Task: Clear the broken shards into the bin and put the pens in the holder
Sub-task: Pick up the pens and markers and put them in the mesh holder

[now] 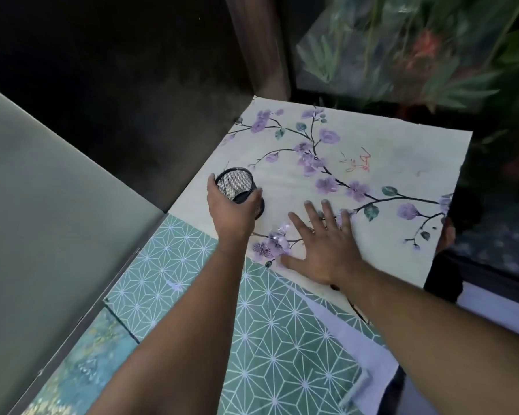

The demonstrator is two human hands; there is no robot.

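Left forearm and right forearm come in closest, both stretched out over the green star-patterned mat. Up ahead, the left hand wraps its fingers and thumb round the black mesh pen holder, which is tipped with its mouth leaning back toward the wrist, and nothing shows inside it. The right hand lies flat, fingers spread, palm down on the floral sheet.

Now the worry. Just off the right thumb, between the two hands, small glints sit on a purple blossom. They look like shards, though against that print I can't be sure. If they are, that flat palm is the danger: one sideways sweep with bare skin and it gets cut. The blossoms hide the pieces too, so some could easily be missed.

No bin in view and no clear pen either. A blurred pale stick, back beside the right elbow, might be one. With no bin near either hand, anything pushed along the sheet could drop over its far edge. That tilted holder would spill pens unless it is stood upright.
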